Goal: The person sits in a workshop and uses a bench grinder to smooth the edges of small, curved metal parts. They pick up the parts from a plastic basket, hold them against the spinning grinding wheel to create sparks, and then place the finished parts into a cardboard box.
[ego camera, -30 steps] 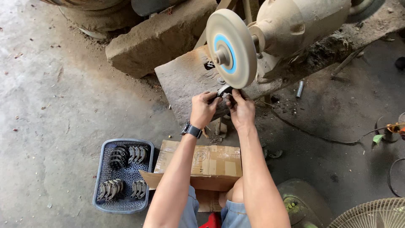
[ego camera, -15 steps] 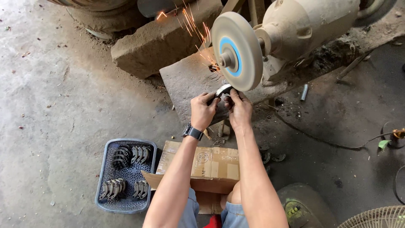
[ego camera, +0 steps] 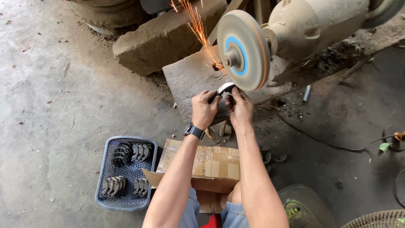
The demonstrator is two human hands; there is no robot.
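More sparks (ego camera: pixel 198 29) off wheel (ego camera: pixel 242 50) than before

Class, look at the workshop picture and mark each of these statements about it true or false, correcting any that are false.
1. Both hands hold a small curved metal part against the grinding wheel. True.
2. The watch is on the right wrist. False: it is on the left wrist, below the left hand; the right hand has a bare wrist.
3. Sparks fly up and to the left of the wheel. True.
4. The blue basket is empty. False: it holds several groups of curved metal parts.
5. A cardboard box sits beside the basket, under the arms. True.
6. The wheel's centre is red. False: it has a blue ring around the hub.
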